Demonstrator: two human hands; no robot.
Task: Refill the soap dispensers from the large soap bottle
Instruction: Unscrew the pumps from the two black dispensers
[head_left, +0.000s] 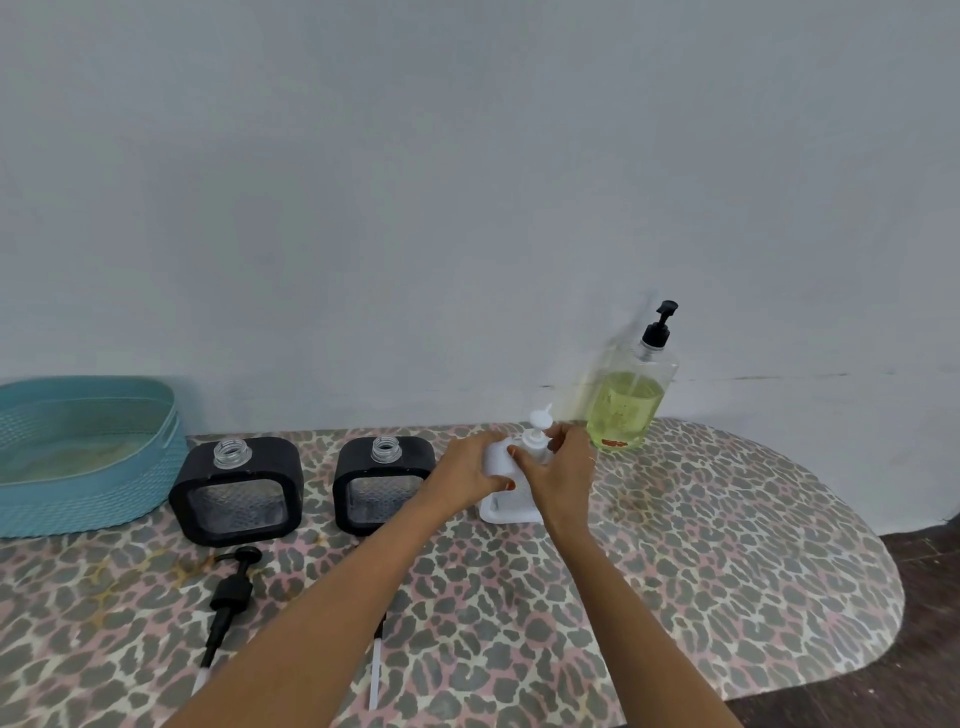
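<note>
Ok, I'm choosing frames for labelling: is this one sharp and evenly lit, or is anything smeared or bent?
Head view: light soft and flat, shadows faint; large soap bottle ghosted by a smear beside it; white dispenser pale, low in detail; wide lens bows the table edge.

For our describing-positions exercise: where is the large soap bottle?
Head view: the large soap bottle stands at the table's back edge by the wall, right of centre, just beyond the white dispenser.
</note>
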